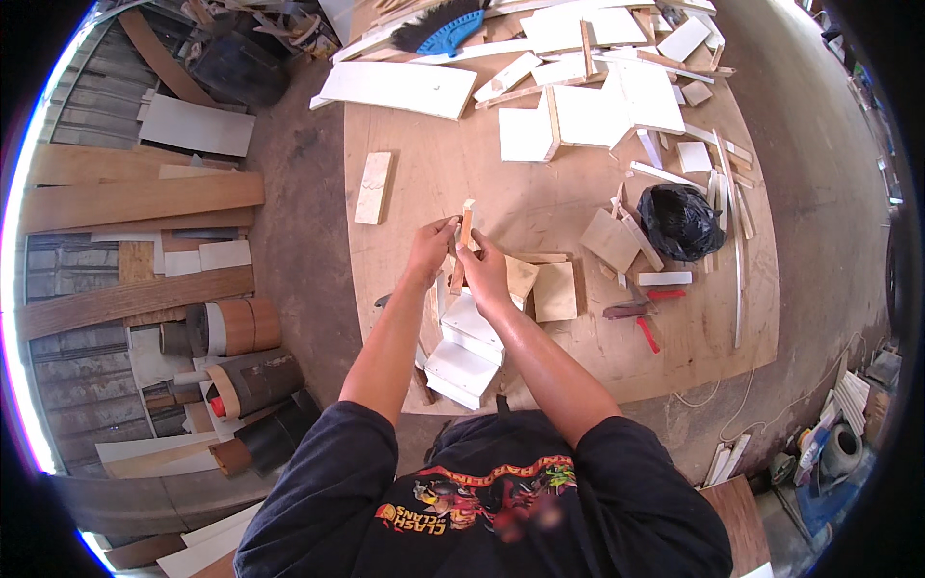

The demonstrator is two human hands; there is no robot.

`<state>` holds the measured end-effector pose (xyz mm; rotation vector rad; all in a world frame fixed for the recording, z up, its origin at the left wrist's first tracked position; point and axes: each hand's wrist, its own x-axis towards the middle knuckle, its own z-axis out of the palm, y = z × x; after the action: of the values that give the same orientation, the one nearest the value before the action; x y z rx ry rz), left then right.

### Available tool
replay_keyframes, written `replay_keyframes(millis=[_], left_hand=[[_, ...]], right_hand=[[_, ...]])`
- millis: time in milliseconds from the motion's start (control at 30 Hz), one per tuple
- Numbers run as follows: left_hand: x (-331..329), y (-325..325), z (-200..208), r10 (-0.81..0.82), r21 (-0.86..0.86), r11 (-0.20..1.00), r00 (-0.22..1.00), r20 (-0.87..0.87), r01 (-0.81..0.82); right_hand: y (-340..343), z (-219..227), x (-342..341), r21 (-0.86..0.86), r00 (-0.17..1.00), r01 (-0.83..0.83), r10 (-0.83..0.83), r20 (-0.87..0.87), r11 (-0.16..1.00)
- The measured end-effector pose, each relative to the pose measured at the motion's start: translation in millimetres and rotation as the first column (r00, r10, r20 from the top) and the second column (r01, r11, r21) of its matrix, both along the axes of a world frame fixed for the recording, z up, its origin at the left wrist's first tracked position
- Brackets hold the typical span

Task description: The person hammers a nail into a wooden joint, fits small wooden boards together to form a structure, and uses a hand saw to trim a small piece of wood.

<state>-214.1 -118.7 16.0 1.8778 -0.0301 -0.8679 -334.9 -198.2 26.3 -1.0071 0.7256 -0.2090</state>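
Dark shirt (pixel 482 491) sits nearest; at its twelve o'clock, the right hand (pixel 485 274) pinches a wooden strip (pixel 467 227). At the strip's nine o'clock, the left hand (pixel 434 249) bunches its fingertips, hold unclear; steady two-sided support should prevent twisting.

Your left forearm (pixel 390 337) runs from 7 o'clock toward 1; left hand (pixel 434 252) turned inward, fingers curled, exact grip unclear. Your right forearm (pixel 551 356) slants from 5 toward 11; right hand (pixel 487 276) gripping. Both elbows bent, hands near each other at 12.
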Motion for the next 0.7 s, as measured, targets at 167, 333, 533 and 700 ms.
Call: replay_keyframes(millis=[167,333,533,700], left_hand=[[1.7,4.5,-7.7,-0.018,-0.053,0.998,0.999,-0.030,0.016],[-2.5,0.2,5.0,0.037,-0.098,0.994,0.994,-0.105,-0.047],[0.5,1.2,9.0,0.019,-0.095,0.995,0.994,-0.110,-0.030],[1.9,2.7,7.6,0.067,-0.136,0.987,0.985,-0.157,-0.089]], right_hand=[[-1.6,-3.4,11.8,0.071,0.998,0.028,-0.031,0.046,0.997],[1.8,-11.8,20.3,0.073,0.997,0.067,-0.070,0.045,0.995],[4.5,-11.3,24.2,0.080,0.997,0.074,-0.074,-0.001,0.994],[9.6,-11.6,30.4,0.045,0.993,0.113,-0.113,-0.018,0.993]])
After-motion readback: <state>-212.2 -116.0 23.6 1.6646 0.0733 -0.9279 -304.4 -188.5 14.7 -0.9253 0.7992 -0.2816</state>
